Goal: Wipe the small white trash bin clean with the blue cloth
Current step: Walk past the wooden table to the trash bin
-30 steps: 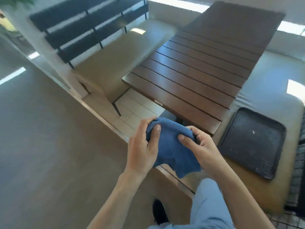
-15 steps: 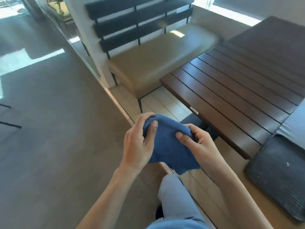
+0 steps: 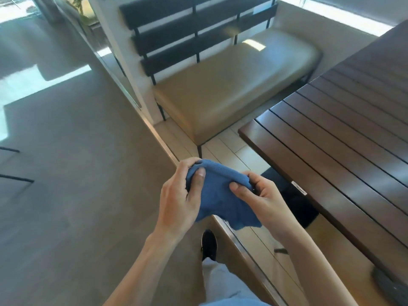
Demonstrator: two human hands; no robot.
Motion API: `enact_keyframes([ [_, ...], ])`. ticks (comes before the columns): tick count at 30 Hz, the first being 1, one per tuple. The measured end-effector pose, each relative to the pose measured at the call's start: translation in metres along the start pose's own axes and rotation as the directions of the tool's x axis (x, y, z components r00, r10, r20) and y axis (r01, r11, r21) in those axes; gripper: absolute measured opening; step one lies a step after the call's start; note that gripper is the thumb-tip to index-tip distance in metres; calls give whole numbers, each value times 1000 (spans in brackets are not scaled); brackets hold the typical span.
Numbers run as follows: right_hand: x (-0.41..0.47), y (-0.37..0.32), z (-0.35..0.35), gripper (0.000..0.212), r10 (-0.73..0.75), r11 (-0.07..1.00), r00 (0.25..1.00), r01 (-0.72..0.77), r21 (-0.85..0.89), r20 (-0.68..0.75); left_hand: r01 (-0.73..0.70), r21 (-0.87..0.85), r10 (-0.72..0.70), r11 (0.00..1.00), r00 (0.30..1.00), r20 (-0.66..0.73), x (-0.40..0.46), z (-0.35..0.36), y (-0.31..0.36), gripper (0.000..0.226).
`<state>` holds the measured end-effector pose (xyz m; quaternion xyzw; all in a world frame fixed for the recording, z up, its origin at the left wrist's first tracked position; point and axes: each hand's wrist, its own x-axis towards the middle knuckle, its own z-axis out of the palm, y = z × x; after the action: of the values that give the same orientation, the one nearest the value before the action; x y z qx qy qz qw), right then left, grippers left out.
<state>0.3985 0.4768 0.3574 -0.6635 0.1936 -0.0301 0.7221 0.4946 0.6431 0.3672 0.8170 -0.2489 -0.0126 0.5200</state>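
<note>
The blue cloth (image 3: 220,195) is bunched between both hands in front of my body, its lower edge hanging loose. My left hand (image 3: 178,197) grips its left side, thumb pressed on top. My right hand (image 3: 262,197) grips its right side, thumb on the fabric and fingers curled behind. No small white trash bin appears in the head view.
A dark slatted wooden table (image 3: 344,140) stands to the right. A tan cushioned bench (image 3: 231,89) with a dark slatted back sits beyond it. A metal floor strip (image 3: 161,140) divides grey flooring on the left from pale tiles. My black shoe (image 3: 208,244) is below.
The view has swung left: the table and dark tray slid right, the tray nearly out of frame, and the far bench came closer to centre. Both hands still hold the cloth.
</note>
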Motion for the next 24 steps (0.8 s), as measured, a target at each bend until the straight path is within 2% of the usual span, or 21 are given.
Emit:
enact_keyframes([
  [4, 58, -22, 9, 18, 1, 999, 1000, 0, 47, -31, 3, 15, -3, 1000, 1000, 30, 66, -13, -11, 15],
  [7, 97, -37, 14, 9, -36, 999, 997, 36, 1, -61, -12, 29, 11, 1000, 999, 31, 108, -18, -21, 14],
  [14, 161, -62, 22, 8, -50, 999, 990, 49, -18, -128, -44, -13, 45, 999, 996, 76, 189, -18, -43, 14],
  [24, 254, -73, 54, 7, 8, 1000, 932, 0, 23, -362, -154, -95, 173, 984, 950, 259, 315, -20, -96, 15],
])
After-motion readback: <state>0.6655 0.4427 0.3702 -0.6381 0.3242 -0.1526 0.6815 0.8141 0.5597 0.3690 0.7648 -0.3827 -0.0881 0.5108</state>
